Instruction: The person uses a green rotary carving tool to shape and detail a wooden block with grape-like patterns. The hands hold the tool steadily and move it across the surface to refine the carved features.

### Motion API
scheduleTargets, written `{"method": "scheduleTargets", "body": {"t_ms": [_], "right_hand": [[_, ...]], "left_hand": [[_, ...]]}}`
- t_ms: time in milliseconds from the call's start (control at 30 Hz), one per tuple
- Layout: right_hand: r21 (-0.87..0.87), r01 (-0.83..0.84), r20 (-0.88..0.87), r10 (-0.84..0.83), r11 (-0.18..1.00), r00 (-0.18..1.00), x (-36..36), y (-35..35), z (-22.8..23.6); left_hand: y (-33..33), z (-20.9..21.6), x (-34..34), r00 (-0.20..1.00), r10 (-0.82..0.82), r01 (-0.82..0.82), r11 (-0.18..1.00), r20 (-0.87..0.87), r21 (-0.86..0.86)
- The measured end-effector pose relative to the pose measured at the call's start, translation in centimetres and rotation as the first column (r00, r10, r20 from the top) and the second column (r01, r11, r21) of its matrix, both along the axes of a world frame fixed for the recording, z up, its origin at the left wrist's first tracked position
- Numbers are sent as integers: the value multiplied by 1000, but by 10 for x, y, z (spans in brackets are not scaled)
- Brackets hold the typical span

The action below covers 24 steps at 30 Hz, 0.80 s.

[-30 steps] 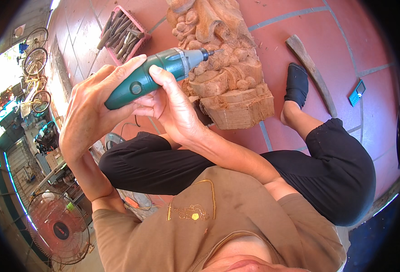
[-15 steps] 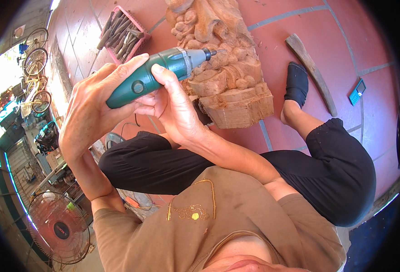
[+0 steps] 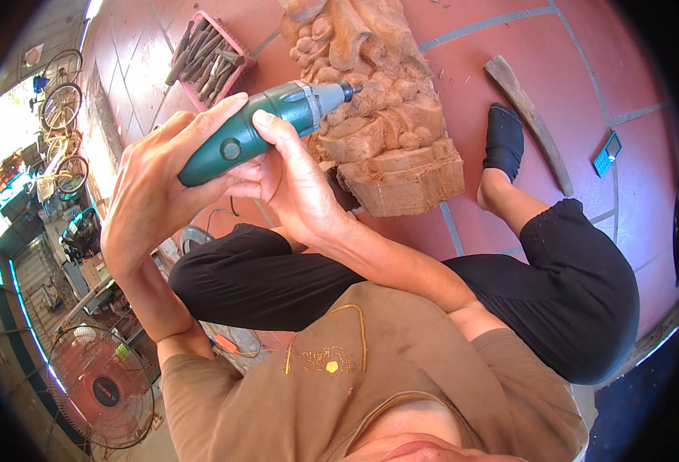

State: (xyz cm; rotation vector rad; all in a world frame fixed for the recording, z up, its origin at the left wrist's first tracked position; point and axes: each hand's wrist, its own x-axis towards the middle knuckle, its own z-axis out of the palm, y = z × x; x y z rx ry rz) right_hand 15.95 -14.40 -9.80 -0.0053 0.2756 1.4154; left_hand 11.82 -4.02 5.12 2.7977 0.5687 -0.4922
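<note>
A green and grey rotary tool (image 3: 281,108) is held up in both hands, its thin bit pointing right over a brown wood carving (image 3: 401,181). My left hand (image 3: 143,181) wraps round the tool's rear end, fingers along its upper side. Closed on the tool from below, my right hand (image 3: 301,181) lays its thumb along the green body near the grey collar. Rounded, knobbly shapes are carved into the wood, which has a flat sawn near end. Whether the bit touches the wood, I cannot tell.
A pink basket (image 3: 244,73) of chisel-like tools stands at the far left. On the red tiled floor lie a curved wooden stick (image 3: 529,115) and a small teal keypad device (image 3: 606,155), right of my foot. A fan (image 3: 100,385) and bicycles (image 3: 60,106) are at the left.
Both hands and the tool have shifted very slightly left. The grip on the tool is the same.
</note>
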Motion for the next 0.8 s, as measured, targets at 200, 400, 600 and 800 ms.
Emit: {"method": "scheduleTargets", "body": {"t_ms": [200,400,600,800], "right_hand": [[-18,6,2,-6,1000,1000,1,-1,2],[-31,22,8,-21,999,1000,-2,-2,1],[-53,26,10,-26,998,1000,-5,-2,0],[-60,12,5,-12,998,1000,-4,-5,2]], "left_hand": [[-1,-1,0,1000,10,-10,1000,7,2],[-2,-1,0,1000,20,-20,1000,-1,-11],[-3,0,1,1000,30,-30,999,-3,-38],[-4,2,1,999,42,-43,998,-23,-49]]}}
